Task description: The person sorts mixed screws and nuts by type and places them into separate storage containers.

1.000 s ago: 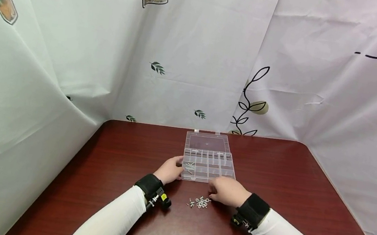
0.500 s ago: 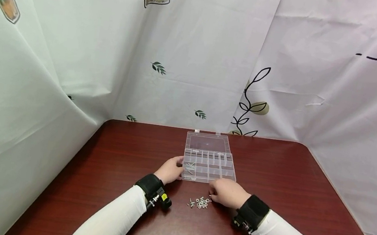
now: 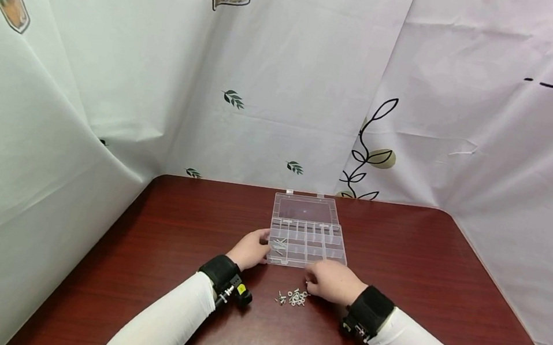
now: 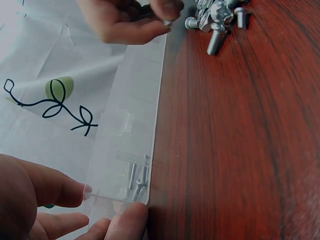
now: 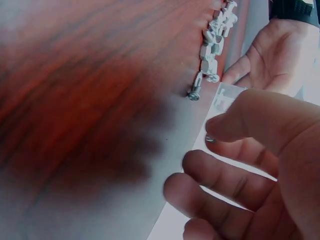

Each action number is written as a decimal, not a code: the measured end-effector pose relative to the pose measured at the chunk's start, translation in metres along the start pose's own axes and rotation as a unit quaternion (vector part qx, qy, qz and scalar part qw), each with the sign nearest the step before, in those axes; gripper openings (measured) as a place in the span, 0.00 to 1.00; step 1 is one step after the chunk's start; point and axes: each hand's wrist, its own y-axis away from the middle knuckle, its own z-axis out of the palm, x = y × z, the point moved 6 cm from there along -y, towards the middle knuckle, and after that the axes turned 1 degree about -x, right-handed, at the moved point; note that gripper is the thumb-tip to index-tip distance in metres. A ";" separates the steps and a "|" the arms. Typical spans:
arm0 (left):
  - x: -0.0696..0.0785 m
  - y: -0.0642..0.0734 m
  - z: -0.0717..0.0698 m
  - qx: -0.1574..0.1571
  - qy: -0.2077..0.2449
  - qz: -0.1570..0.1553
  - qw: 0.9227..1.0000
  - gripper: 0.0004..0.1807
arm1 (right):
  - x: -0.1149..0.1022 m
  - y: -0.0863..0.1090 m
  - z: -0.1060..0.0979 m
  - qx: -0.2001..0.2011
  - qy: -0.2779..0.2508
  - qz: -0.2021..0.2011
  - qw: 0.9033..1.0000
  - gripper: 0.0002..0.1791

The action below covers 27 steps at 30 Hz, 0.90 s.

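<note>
A: What lay closest to the person?
B: Two white sleeves (image 3: 160,317), then a small heap of screws (image 3: 297,297) and other metal bits on the red-brown table (image 3: 404,236).
A: And the right hand (image 3: 336,282)?
B: Just beside the heap, near the box's front edge. Thumb and forefinger pinched a tiny metal piece (image 5: 210,139), too hidden to name; the other fingers were loosely bent, spaced apart.
A: The left hand (image 3: 249,249)?
B: Thumb and fingers gripped the left end of the clear box (image 3: 297,255).
A: Where was that?
B: Beyond the heap, several screws (image 3: 280,244) in its left compartments, its lid (image 3: 305,208) open toward the table's far edge.
A: Farther back?
B: White cloth (image 3: 290,69) hung there, printed with leaves (image 3: 234,99).
</note>
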 end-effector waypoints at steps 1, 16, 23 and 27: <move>0.000 0.000 0.000 0.000 0.000 0.000 1.000 0.31 | 0.000 -0.001 -0.001 0.001 -0.005 0.005 1.000 0.14; 0.004 0.006 -0.001 -0.002 -0.007 -0.003 1.000 0.31 | 0.026 -0.049 -0.030 0.065 -0.048 0.133 0.988 0.07; 0.004 0.004 -0.002 -0.001 -0.002 0.002 1.000 0.30 | 0.034 -0.072 -0.023 0.028 -0.035 0.153 0.987 0.10; 0.002 0.002 -0.003 -0.004 0.000 0.001 1.000 0.30 | 0.038 -0.078 -0.019 0.010 -0.040 0.164 0.986 0.10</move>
